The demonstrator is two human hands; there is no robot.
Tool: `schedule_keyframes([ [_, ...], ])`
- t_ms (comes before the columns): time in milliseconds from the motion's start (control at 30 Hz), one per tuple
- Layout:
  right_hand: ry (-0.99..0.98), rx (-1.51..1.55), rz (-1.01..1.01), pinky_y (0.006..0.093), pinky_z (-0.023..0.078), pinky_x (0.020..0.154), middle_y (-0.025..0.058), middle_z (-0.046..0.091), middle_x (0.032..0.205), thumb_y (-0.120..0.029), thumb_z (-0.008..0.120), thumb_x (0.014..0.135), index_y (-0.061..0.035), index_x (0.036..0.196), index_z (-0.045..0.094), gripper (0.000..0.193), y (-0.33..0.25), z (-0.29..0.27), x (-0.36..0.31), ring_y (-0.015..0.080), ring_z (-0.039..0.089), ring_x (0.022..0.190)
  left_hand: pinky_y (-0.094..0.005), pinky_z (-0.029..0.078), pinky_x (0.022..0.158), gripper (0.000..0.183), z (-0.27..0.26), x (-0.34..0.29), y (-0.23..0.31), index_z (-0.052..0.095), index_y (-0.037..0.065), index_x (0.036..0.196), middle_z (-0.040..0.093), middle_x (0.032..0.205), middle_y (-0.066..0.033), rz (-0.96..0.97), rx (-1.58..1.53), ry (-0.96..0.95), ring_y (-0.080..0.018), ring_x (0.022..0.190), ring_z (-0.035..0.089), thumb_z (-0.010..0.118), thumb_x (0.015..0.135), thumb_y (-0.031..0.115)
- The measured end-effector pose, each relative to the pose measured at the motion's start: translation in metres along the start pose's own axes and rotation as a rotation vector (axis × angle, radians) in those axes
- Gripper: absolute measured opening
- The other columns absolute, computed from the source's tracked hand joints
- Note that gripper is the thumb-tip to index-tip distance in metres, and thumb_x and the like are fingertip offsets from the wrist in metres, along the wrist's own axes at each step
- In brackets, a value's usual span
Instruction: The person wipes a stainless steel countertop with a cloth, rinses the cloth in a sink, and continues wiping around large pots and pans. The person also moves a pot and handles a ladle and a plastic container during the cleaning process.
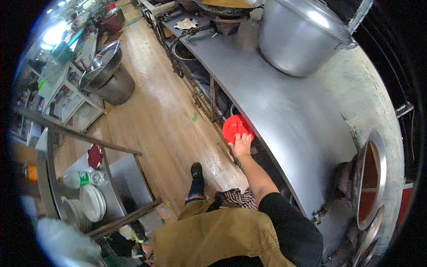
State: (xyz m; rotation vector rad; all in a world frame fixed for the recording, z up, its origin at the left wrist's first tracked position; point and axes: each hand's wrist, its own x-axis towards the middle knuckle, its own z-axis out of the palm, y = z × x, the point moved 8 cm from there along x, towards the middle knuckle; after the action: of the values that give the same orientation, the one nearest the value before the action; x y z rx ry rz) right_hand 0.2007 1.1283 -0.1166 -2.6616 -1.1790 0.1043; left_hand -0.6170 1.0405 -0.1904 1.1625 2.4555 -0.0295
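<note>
My right hand [242, 144] reaches forward and down beside the edge of a long metal counter [271, 102]. It grips the near rim of a round red plastic lid [235, 127], with the fingers over its top and the thumb at its left side. The lid is just below counter height, over the dark space under the counter; what lies beneath it is hidden. A bit of skin beside my brown apron [213, 236], at the lower left, may belong to my left arm. The left hand itself cannot be made out.
On the counter stand a large lidded aluminium pot [298, 40] and a wok [227, 9] on a burner. A metal-rimmed opening [373, 178] is at right. To the left are a metal bin [116, 84] topped by a basin, white plates [92, 202], and a wooden pole [89, 135].
</note>
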Motion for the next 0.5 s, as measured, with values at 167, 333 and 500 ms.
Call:
schedule_keyframes([
  [167, -0.317, 0.374, 0.424, 0.0514, 0.03, 0.109, 0.0225, 0.038, 0.142, -0.036, 0.06, 0.09, -0.0196, 0.134, 0.044, 0.05, 0.043, 0.078, 0.09, 0.0391, 0.038, 0.132, -0.0412, 0.049, 0.083, 0.063, 0.017, 0.058, 0.113, 0.057, -0.01, 0.112, 0.064, 0.106, -0.024, 0.09, 0.098, -0.135, -0.0322, 0.094, 0.062, 0.078, 0.075, 0.037],
  [333, -0.209, 0.136, 0.344, 0.0494, 0.021, 0.116, 0.017, 0.026, 0.154, -0.043, 0.048, 0.095, -0.0253, 0.149, 0.026, 0.06, 0.061, 0.126, 0.14, 0.0398, 0.025, 0.14, -0.0404, 0.049, 0.08, 0.055, 0.025, 0.132, 0.337, 0.057, -0.008, 0.111, 0.064, 0.103, -0.0205, 0.451, 0.056, -0.282, -0.0274, 0.09, 0.062, 0.077, 0.079, 0.032],
  [500, -0.308, 0.083, 0.39, 0.0515, 0.024, 0.113, 0.0217, 0.032, 0.15, -0.048, 0.042, 0.096, -0.0274, 0.15, 0.02, 0.062, 0.075, 0.143, 0.132, 0.043, 0.027, 0.139, -0.0348, 0.05, 0.076, 0.036, 0.046, 0.122, 0.555, 0.058, -0.004, 0.109, 0.066, 0.099, -0.0115, 0.646, -0.319, -0.495, -0.0185, 0.084, 0.062, 0.073, 0.085, 0.018],
])
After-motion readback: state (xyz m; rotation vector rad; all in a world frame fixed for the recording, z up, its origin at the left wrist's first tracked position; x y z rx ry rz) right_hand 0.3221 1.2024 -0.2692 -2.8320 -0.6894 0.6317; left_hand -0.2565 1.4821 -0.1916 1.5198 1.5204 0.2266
